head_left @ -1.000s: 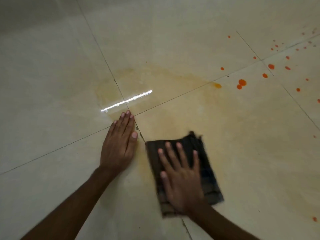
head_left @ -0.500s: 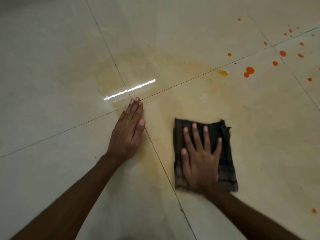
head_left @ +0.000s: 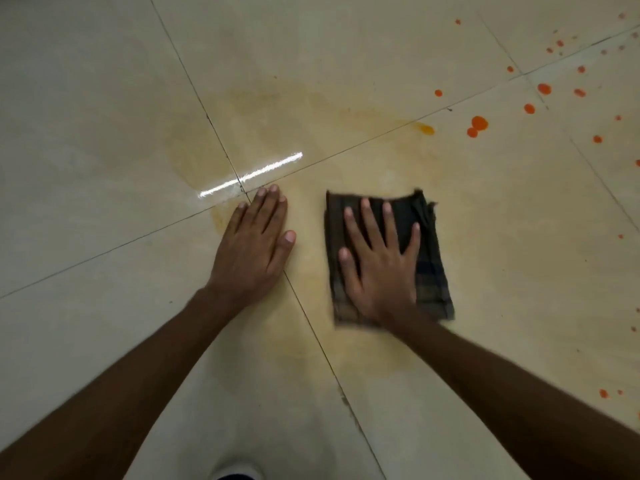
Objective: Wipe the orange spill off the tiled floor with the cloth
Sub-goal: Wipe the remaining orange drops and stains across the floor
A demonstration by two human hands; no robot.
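A dark folded cloth point(head_left: 429, 271) lies flat on the cream tiled floor point(head_left: 104, 116). My right hand point(head_left: 377, 265) presses down on it with fingers spread. My left hand point(head_left: 254, 249) rests flat on the bare tile to the cloth's left, fingers together, next to where the grout lines cross. A pale orange smear point(head_left: 311, 126) spreads over the tiles ahead of and around both hands. Bright orange drops point(head_left: 479, 123) dot the floor at the upper right, with a yellowish blob point(head_left: 426, 129) at the smear's right end.
A bright streak of reflected light point(head_left: 252, 174) lies across the wet tile just ahead of my left hand. More small orange drops point(head_left: 604, 393) sit at the lower right. A white rounded object point(head_left: 237, 472) shows at the bottom edge.
My right hand has slid the cloth from beside my left hand to the right and forward. My left hand has stayed planted on the tile.
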